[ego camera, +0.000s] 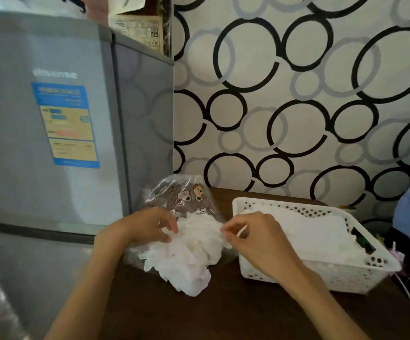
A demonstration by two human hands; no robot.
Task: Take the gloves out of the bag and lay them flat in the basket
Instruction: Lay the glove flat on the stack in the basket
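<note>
Both hands pinch: left hand (150,227) the bag (174,192), right hand (253,235) the gloves (189,253); flimsy clump could drag out together.

Two hands, the left hand (147,225) and right hand (255,235), are showing, with one bag (174,195), one basket (341,273), one fridge (51,119) and one surface (199,315); the gloves (189,251) are lying too bunched to count.

Crumpled white gloves (189,253) spill from a clear cartoon-printed bag (181,195) on the table; at three o'clock, a white perforated basket (321,276) holds flat gloves.
</note>
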